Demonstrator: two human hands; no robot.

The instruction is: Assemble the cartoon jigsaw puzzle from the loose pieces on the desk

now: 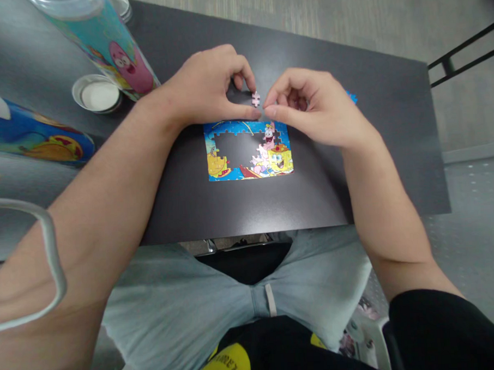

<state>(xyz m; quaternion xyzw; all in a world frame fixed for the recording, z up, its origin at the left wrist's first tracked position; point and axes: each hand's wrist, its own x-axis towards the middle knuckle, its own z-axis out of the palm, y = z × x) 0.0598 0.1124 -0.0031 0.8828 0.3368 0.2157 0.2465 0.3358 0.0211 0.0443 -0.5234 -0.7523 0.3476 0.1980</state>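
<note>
A pink puzzle piece (255,99) is being pinched between the thumb and forefinger of the left hand (213,84), just beyond the far edge of the partly filled puzzle (279,157). The right hand (315,104) is being held close beside it, fingertips drawn together; whether anything is being gripped there cannot be told. Bare tabletop (252,209) is being left between the puzzle and the near edge, with wider room towards the right end.
</note>
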